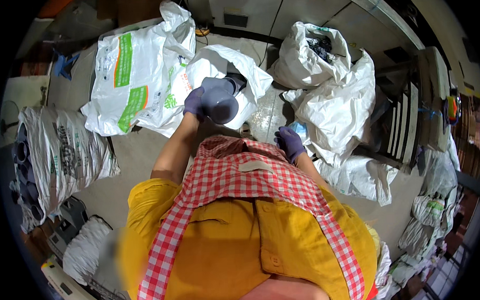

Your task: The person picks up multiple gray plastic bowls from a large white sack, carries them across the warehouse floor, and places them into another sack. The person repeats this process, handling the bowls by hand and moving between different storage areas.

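My left hand (pixel 194 102), in a purple glove, is closed on a grey plastic pipe fitting (pixel 220 107) with a wide round end. The fitting is over the mouth of an open white sack (pixel 255 78); other grey parts lie right behind it, and I cannot tell whether they are joined to it. My right hand (pixel 290 143), also gloved in purple, hangs beside the white sacks on the right. Its fingers are loosely bent and apart, with nothing visible in them. A light blue patch (pixel 299 129) shows just behind its fingers.
A large white sack with green print (pixel 102 75) lies at the far left. Two full white sacks (pixel 336 115) (pixel 287 66) stand at the right, the farther holding dark material. Another sack with grey fittings (pixel 65 151) is at left. A dark slatted rack (pixel 403 123) stands at right.
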The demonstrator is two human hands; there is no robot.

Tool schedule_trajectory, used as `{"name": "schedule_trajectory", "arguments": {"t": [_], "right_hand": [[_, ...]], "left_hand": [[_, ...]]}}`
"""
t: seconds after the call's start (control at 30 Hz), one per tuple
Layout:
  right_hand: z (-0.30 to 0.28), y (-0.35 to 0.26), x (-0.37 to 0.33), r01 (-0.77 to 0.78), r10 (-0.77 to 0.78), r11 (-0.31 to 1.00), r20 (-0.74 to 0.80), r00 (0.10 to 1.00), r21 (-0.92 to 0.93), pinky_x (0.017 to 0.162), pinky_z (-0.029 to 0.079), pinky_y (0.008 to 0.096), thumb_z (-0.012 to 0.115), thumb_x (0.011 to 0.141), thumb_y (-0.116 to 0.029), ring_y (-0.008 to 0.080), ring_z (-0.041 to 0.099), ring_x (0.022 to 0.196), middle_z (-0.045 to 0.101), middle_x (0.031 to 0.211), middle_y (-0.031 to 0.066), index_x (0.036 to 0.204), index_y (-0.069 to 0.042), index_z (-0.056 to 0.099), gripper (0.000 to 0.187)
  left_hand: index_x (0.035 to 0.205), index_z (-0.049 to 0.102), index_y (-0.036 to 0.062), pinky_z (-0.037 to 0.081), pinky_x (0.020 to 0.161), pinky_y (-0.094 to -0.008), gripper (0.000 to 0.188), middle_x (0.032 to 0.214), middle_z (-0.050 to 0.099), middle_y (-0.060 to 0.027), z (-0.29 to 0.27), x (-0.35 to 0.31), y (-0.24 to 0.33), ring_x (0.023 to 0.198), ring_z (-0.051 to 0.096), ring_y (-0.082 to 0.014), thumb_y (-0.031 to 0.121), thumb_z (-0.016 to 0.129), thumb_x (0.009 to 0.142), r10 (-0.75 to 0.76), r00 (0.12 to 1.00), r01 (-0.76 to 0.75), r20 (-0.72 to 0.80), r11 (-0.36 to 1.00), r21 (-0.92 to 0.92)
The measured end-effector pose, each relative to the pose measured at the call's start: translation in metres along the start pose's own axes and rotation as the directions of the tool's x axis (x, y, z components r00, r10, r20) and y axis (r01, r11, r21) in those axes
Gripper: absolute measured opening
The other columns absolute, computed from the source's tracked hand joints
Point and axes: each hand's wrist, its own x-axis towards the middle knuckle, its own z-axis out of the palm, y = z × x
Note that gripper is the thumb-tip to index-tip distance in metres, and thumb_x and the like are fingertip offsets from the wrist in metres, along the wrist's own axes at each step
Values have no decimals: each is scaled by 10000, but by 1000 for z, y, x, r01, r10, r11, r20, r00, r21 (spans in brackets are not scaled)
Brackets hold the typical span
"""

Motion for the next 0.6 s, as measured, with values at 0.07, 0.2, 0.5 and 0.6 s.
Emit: {"name": "schedule_trajectory", "arguments": {"t": [0.07, 0.2, 0.5, 0.6], "right_hand": [[-14, 14, 21, -16, 16, 1000, 9, 1000, -27, 527, 433, 291, 547, 858, -212, 186, 561, 662, 591, 825, 68, 1029, -99, 520, 207], [-3, 10, 42, -103, 97, 988, -52, 994, -113, 503, 428, 279, 555, 858, -230, 182, 569, 650, 596, 829, 63, 1008, -111, 536, 193], [36, 28, 153, -88, -1, 845, -167, 986, -528, 554, 467, 293, 609, 806, -215, 193, 584, 677, 607, 840, 77, 1064, -57, 545, 309], [76, 5, 169, -105, -33, 535, -144, 989, -838, 932, 394, 352, 705, 689, -300, 340, 474, 1128, 465, 1233, 233, 1291, -6, 341, 762]], "left_hand": [[1088, 541, 42, 399, 877, -364, 330, 1044, 566, -122, -2, 2, -5, 950, 522, -262, 254, 526, 836, -34, 999, 37, 26, 992, -121], [1065, 547, 33, 411, 867, -352, 314, 1046, 564, -124, -18, 31, -8, 943, 528, -250, 252, 518, 842, -29, 995, 51, 92, 969, -242], [1106, 546, 62, 398, 914, -326, 301, 1104, 568, -142, -28, 176, -27, 1036, 535, -266, 186, 431, 857, 228, 924, -313, 308, -15, 950], [1042, 578, 75, 423, 873, -355, 297, 1080, 572, -133, 1, 181, -12, 995, 546, -294, 230, 501, 801, 376, 894, -277, 243, 39, 960]]}}
